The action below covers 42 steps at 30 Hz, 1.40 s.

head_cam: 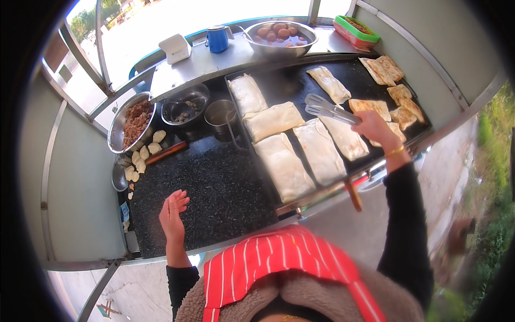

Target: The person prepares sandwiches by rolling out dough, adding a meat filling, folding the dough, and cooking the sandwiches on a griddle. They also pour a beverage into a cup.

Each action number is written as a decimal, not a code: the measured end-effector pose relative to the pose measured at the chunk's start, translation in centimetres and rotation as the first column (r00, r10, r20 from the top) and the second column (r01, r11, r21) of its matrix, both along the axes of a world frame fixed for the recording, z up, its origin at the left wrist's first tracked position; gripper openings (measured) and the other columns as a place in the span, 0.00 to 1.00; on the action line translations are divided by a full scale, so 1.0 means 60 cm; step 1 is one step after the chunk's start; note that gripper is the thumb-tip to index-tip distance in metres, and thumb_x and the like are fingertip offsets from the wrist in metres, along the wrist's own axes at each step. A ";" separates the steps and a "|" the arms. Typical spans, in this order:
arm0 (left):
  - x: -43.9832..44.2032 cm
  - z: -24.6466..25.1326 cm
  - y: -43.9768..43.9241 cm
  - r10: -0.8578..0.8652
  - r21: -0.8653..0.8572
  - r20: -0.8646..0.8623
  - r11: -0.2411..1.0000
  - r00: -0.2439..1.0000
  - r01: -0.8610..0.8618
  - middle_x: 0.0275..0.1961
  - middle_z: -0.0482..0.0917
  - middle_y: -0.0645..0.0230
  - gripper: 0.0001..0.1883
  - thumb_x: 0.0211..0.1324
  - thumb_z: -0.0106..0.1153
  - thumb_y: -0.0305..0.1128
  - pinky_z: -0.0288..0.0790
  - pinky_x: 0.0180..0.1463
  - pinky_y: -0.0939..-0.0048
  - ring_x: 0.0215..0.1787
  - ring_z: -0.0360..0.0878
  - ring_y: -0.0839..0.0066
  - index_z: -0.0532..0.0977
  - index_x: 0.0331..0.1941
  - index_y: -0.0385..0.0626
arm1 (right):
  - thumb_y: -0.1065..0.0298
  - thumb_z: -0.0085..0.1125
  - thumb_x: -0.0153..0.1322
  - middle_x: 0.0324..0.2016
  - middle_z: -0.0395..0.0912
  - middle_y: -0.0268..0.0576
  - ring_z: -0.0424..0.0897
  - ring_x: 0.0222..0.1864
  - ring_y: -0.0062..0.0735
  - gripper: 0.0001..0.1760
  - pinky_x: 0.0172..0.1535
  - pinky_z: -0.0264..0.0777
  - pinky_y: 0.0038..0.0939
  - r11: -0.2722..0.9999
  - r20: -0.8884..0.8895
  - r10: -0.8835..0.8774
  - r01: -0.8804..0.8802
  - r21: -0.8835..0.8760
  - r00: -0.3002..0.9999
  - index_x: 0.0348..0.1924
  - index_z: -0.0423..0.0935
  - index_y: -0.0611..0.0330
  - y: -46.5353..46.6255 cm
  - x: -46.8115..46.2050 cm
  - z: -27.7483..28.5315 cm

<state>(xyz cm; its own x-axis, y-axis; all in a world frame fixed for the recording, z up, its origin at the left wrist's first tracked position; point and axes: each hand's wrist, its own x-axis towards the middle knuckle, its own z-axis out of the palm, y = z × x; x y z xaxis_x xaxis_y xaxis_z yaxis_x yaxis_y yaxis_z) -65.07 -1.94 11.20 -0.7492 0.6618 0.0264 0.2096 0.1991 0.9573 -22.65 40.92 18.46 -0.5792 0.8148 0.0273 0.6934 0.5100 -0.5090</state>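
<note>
My right hand (376, 129) grips slotted metal tongs (332, 108), their heads above the black griddle (281, 86). Beneath and around them lie pale, folded flatbreads: one behind (329, 84), one partly covered by the tongs (348, 141), and a wide one (320, 151) to their left. Further left is a large flatbread (283, 167) near the front edge, with a crosswise one (273, 120) and another (247, 94) behind it. My left hand (173, 215) is loosely cupped and empty over the dark speckled worktop (217, 189).
Browned flatbread pieces (370, 108) line the griddle's right side. At left are a bowl of minced filling (136, 120), dough lumps (141, 165), a wooden rolling pin (165, 153) and a metal pot (220, 114). A bowl of eggs (281, 38) stands behind; a wooden handle (353, 195) juts out in front.
</note>
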 end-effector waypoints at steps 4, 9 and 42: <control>0.010 -0.006 -0.043 0.077 -0.030 0.009 0.997 0.997 -0.077 0.55 0.87 0.58 0.24 0.83 0.42 0.46 0.76 0.53 0.71 0.51 0.87 0.71 0.78 0.60 0.38 | 0.67 0.68 0.65 0.21 0.82 0.44 0.81 0.23 0.31 0.11 0.30 0.74 0.33 0.996 0.244 0.034 -0.012 -0.090 0.969 0.34 0.84 0.67 0.070 -0.023 -0.002; 0.022 -0.004 -0.073 0.142 -0.078 -0.005 0.987 0.990 -0.142 0.53 0.87 0.60 0.24 0.82 0.43 0.46 0.77 0.52 0.72 0.50 0.87 0.73 0.79 0.59 0.38 | 0.65 0.69 0.61 0.20 0.81 0.43 0.79 0.20 0.32 0.14 0.26 0.74 0.34 0.953 0.254 0.149 -0.071 -0.293 0.956 0.33 0.84 0.68 0.118 -0.056 -0.004; 0.026 -0.038 -0.017 -0.161 -0.141 0.054 0.976 0.986 0.167 0.49 0.88 0.63 0.14 0.77 0.55 0.33 0.77 0.57 0.73 0.50 0.85 0.76 0.82 0.54 0.36 | 0.67 0.63 0.71 0.21 0.70 0.30 0.67 0.19 0.19 0.05 0.21 0.57 0.26 0.763 -0.403 -0.178 -0.133 -0.633 0.898 0.31 0.79 0.57 -0.030 -0.057 -0.098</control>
<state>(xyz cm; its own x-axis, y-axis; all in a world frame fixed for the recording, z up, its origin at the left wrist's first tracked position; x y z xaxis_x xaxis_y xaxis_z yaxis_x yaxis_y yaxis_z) -63.50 -2.99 8.89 -0.6287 0.7701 -0.1079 0.2108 0.3024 0.9296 -26.08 39.10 12.61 -0.6168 0.7414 -0.2644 0.3415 -0.0506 -0.9385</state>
